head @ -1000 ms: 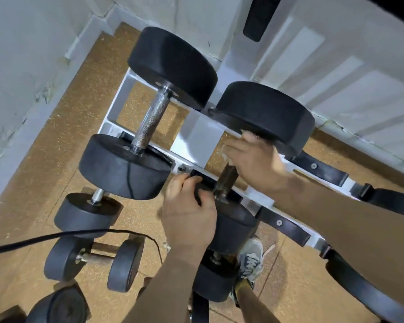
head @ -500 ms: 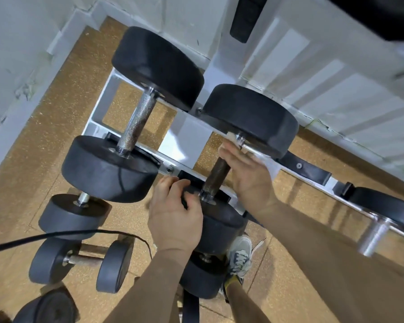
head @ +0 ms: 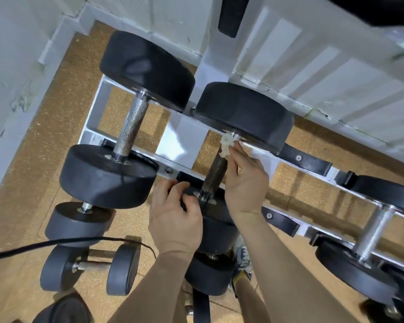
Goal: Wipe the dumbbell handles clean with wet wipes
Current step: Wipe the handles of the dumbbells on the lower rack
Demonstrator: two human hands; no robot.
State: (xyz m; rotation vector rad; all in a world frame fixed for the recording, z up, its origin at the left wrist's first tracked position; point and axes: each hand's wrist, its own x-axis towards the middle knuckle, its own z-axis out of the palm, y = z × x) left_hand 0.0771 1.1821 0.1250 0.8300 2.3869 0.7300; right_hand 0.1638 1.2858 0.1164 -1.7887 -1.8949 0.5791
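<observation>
A crumpled wipe [head: 226, 143] is pinched in the right grip [head: 245, 183] against the far end of the handle [head: 216, 171]; the near weight [head: 216, 231] is clasped by the left grip [head: 175, 220]

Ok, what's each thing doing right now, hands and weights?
Middle dumbbell, resting on the rack, handle dark.
Wet wipe, crumpled, pressed on the handle's far end.
Right hand, pinches the wet wipe.
Left hand, grips the middle dumbbell's near head.
Left dumbbell, on the rack, untouched.
Small dumbbell, lying on the floor.
</observation>
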